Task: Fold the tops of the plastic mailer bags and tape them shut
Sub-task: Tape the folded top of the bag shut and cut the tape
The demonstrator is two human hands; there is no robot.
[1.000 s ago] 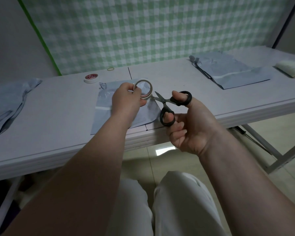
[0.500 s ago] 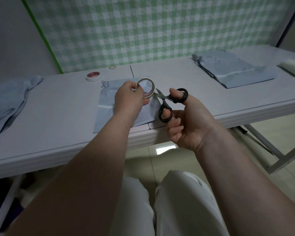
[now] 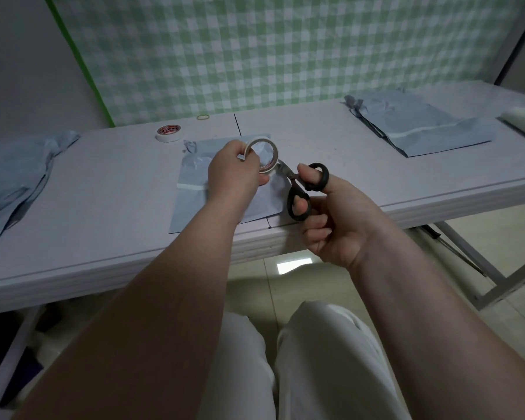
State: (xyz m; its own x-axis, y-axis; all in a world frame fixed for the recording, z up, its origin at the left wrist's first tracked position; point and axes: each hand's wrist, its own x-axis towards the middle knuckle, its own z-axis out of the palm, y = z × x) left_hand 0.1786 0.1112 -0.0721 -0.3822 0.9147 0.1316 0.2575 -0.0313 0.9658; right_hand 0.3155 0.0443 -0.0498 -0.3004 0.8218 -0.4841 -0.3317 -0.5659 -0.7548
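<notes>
Left hand [image 3: 237, 172]: fingers curled round a roll of tape [image 3: 270, 166], thumb and fingertips pinching its near rim. The roll is held upright, clear of the table [image 3: 103, 207], with its open centre facing the camera.

Right hand [image 3: 340, 216]: grips black-handled scissors [image 3: 303, 184], thumb through the upper loop, fingers through the lower one. The blades point up and left, and their tips reach the lower right edge of the roll. I cannot tell whether they touch the tape.

Mailer bag [image 3: 191, 180]: grey-blue, lying flat on the table directly under both hands, its near edge close to the table's front edge. The far end is crumpled and a white strip crosses it on the left side.

Other items on the table:
- A second roll [image 3: 169, 132] with a red label lies flat beyond the bag, to the left.
- A rubber band [image 3: 202, 117] lies near the back edge.
- A stack of bags [image 3: 422, 128] sits well apart on the right.
- A loose heap of bags [image 3: 9, 174] sits on the far left.

A green checked cloth [image 3: 255, 50] hangs behind.
</notes>
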